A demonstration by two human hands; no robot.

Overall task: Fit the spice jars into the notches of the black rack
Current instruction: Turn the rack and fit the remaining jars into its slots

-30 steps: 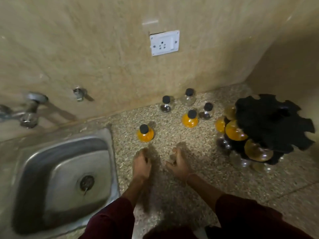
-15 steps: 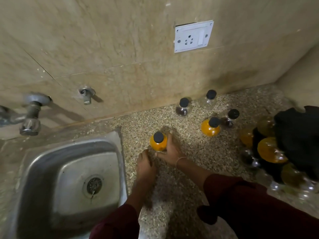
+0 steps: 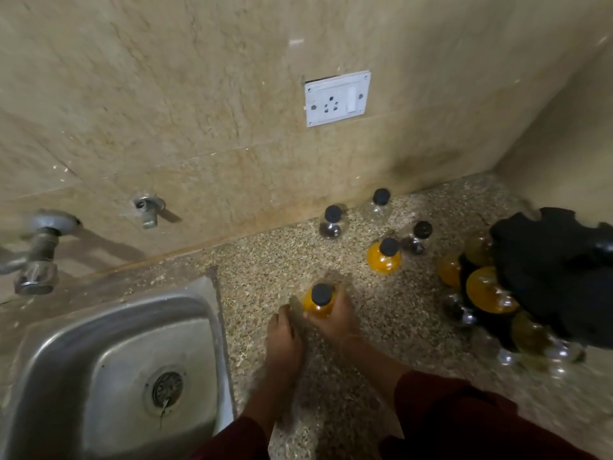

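An orange-filled spice jar with a black cap (image 3: 319, 302) stands on the speckled counter, and my right hand (image 3: 338, 318) is wrapped around its right side. My left hand (image 3: 283, 340) rests on the counter just left of it, fingers curled, holding nothing. A second orange jar (image 3: 384, 257) and three clear jars (image 3: 331, 224) (image 3: 378, 204) (image 3: 418, 237) stand nearer the wall. The black rack (image 3: 557, 277) sits at the right edge with several orange and clear jars (image 3: 489, 290) hanging in its notches.
A steel sink (image 3: 109, 370) lies to the left of my hands, with a tap (image 3: 36, 257) on the wall above it. A white wall socket (image 3: 336, 99) is above the jars. A side wall closes the corner behind the rack.
My right hand moved forward and closed around the nearest orange jar. My left hand stayed beside it. The view shifted left, putting the rack at the right edge.
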